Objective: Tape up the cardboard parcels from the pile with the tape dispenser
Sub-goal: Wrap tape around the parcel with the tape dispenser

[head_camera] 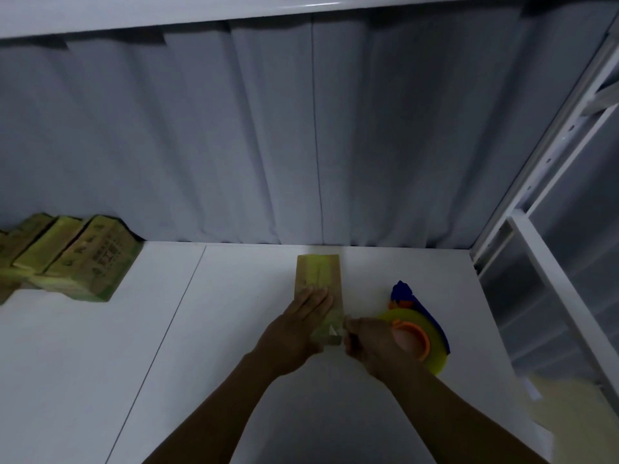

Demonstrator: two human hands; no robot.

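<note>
Parcel (318, 276): on the worktop (201, 363), 12 o'clock of both hands.
Left hand (294, 333): flat, fingers straight — pressing the parcel.
Right hand (375, 349): curled round the tape dispenser (422, 324), parcel's 4 o'clock.
Pile (67, 259): 10 o'clock.

Grey curtain (234, 128) behind white table (100, 363)

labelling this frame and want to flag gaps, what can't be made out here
Head view only.
- cardboard parcel: near end hidden under the left hand and right hand.
- tape dispenser: front part and cutter hidden behind the right hand.
- pile of parcels: cut off by the left edge; print too blurred to read.
- beige shape at lower right: blurred, unidentifiable.
</note>
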